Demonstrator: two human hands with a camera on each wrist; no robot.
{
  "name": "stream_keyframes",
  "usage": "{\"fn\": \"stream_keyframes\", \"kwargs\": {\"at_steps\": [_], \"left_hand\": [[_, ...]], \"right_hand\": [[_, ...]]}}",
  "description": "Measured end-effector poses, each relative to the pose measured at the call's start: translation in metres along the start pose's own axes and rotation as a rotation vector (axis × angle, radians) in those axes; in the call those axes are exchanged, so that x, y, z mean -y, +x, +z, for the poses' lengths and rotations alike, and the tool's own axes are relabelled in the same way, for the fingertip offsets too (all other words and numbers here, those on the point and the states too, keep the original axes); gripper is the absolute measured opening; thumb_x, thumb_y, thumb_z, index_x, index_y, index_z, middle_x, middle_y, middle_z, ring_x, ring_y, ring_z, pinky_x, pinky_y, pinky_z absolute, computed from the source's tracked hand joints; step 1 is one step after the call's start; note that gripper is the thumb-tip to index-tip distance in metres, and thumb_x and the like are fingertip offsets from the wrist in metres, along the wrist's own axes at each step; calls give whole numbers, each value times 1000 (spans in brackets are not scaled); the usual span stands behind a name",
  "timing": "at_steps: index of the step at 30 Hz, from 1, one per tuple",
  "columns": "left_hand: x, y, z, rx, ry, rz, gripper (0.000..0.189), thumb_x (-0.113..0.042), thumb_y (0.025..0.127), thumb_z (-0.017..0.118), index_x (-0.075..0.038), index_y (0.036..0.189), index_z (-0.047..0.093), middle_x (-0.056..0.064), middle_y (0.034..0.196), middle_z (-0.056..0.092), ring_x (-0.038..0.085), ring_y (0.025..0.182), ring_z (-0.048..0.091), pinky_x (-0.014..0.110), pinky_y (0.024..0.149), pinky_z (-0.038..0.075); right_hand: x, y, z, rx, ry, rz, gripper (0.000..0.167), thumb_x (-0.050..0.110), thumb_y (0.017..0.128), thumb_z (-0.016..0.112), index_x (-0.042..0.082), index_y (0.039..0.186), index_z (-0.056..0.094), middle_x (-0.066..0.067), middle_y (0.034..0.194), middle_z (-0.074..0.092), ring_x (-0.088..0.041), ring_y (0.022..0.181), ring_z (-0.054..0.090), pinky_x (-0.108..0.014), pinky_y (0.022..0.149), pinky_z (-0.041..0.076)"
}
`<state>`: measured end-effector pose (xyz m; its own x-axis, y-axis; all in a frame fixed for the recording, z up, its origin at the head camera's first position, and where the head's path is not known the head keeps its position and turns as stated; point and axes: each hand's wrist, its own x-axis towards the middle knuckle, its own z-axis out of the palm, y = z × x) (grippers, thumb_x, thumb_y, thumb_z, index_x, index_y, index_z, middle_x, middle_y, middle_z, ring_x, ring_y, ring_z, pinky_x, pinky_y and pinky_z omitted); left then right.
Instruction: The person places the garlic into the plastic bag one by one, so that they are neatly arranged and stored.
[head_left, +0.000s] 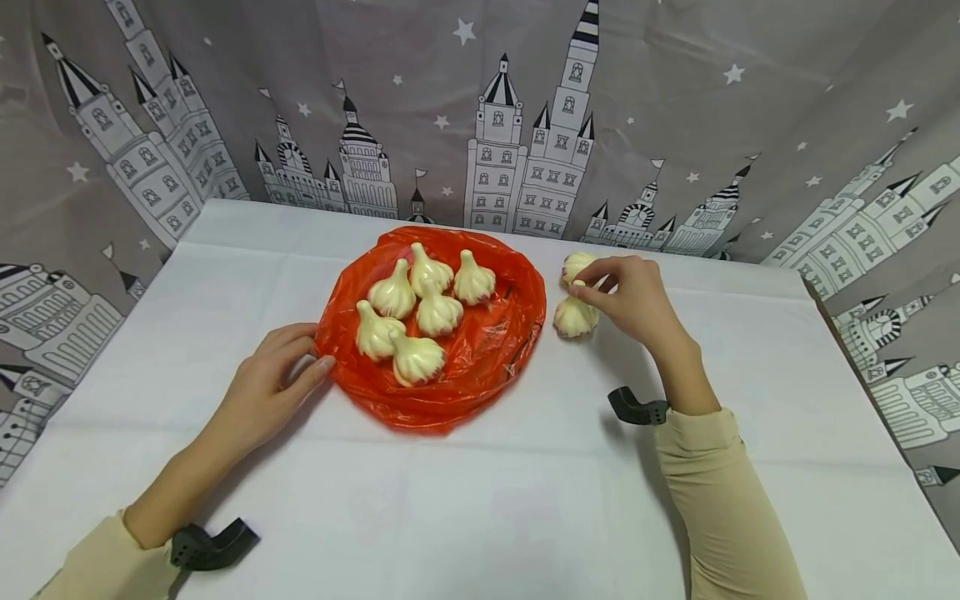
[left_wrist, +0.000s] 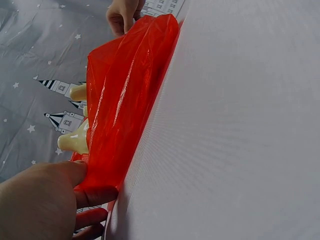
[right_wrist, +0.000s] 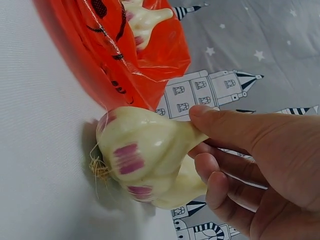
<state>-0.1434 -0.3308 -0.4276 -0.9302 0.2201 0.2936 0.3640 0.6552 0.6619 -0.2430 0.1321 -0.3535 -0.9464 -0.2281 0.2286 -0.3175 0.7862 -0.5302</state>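
A red plastic bag (head_left: 480, 350), its rim rolled open, lies on the white table and holds several garlic bulbs (head_left: 438, 313). At the bag's left edge, my left hand (head_left: 273, 383) pinches the plastic between thumb and fingers. My right hand (head_left: 633, 296) is to the right of the bag, its thumb and fingertips on the stem of a garlic bulb (right_wrist: 142, 145) with purple marks and dry roots. Another garlic bulb (head_left: 575, 265) sits just behind that one, partly hidden by the hand.
The white tablecloth (head_left: 480, 517) covers the table. A grey curtain (head_left: 420, 50) printed with castles and stars hangs along the back and sides. Each wrist wears a black camera mount, such as the right mount (head_left: 636, 408).
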Motion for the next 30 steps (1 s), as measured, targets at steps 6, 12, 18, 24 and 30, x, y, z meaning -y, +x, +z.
{"fn": "stream_keyframes", "kwargs": {"at_steps": [6,12,18,24,30], "left_hand": [[-1,0,0,3,2,-2,8,-18,100,72,-10,102,72,20,144,59,42,140,47,76,108,39],[-1,0,0,-1,2,6,7,-17,100,72,-10,101,72,20,143,60,42,139,48,76,108,40],[0,0,0,-2,6,6,7,-17,99,73,-11,101,72,20,143,60,42,139,48,75,108,40],[-1,0,-1,2,6,-4,8,-18,100,73,-11,103,73,20,144,59,42,140,47,75,109,40],[0,0,-1,3,1,-1,9,-18,99,73,-10,105,73,20,144,60,41,140,47,76,109,40]], "right_hand": [[1,-1,0,-2,-5,-2,13,20,93,82,8,98,82,-8,91,79,-25,79,72,-32,65,49],[8,-3,-8,-25,-10,-27,12,20,92,83,9,96,82,-8,85,78,-25,79,73,-30,69,47],[13,-5,-14,-61,-2,-31,13,20,91,84,8,97,82,-7,86,78,-23,79,72,-27,67,44],[16,-5,-15,-79,7,-45,13,21,91,84,9,97,82,-7,87,78,-22,79,72,-26,65,46],[24,-6,-16,-80,41,-60,15,23,90,86,10,97,83,-5,91,80,-20,77,71,-24,64,47]]}}
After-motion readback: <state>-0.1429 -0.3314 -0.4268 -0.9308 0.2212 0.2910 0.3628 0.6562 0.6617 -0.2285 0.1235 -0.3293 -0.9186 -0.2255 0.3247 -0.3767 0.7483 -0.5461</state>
